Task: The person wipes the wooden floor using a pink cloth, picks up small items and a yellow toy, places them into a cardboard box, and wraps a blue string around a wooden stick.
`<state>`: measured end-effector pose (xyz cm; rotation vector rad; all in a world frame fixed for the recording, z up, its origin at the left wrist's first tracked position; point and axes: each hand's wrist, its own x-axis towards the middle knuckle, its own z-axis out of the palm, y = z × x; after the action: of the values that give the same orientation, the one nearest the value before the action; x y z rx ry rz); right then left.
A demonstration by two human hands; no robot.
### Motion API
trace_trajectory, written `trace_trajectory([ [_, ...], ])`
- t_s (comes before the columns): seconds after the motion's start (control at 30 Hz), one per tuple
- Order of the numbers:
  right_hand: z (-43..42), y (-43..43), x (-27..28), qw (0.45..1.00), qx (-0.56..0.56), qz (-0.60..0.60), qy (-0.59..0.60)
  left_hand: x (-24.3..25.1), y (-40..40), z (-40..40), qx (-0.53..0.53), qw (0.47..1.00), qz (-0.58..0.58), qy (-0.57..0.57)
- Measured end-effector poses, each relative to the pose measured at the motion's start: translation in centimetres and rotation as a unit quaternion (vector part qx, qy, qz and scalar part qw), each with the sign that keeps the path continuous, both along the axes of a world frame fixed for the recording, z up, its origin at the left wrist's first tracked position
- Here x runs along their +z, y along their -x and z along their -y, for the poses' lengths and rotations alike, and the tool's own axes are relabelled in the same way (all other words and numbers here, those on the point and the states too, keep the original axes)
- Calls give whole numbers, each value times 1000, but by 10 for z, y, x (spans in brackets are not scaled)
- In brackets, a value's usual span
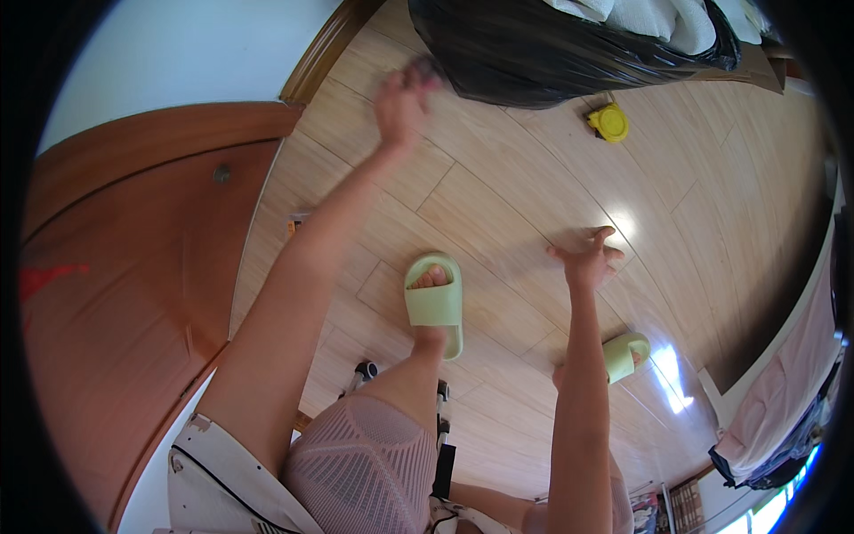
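Note:
My left hand reaches far forward over the wood-plank floor, blurred by motion. At its fingertips is a small dark object, too smeared to name; I cannot tell whether the fingers grip it. Just beyond and to the right stands a black plastic bag with white cloth at its opening. My right hand hovers with its fingers apart and nothing in them. Ahead of it, near the bag, lies a yellow tape measure on the floor.
A brown wooden door fills the left side, beside a wooden baseboard. My feet wear green slippers. Chair casters show beneath me. A small box is partly behind my left arm. Pink fabric hangs at right; cardboard lies behind the bag.

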<state>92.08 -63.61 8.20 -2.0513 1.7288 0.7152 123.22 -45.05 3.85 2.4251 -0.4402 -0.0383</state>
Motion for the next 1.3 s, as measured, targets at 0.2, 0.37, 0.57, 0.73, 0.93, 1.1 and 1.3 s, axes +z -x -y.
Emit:
trace_trajectory([
  [0.2,2,12,-22,999,26,25,7,-14,105,-36,-145,989,-25,13],
  [0.37,16,32,-27,994,81,68,43,2,61,-83,11,998,59,-20],
  [0.57,-11,2,-12,998,-17,51,-24,-25,-37,-205,194,955,156,-161],
  [0.73,13,30,-36,996,48,41,59,-15,38,-57,67,984,116,-117],
  [0.93,-1,15,-25,999,21,31,35,-10,90,7,30,998,-16,52],
  [1.1,6,9,-14,1000,11,4,16,10,38,12,187,913,-84,353],
  [1.3,-2,-1,-9,1000,-10,7,-8,11,18,56,139,910,12,389],
])
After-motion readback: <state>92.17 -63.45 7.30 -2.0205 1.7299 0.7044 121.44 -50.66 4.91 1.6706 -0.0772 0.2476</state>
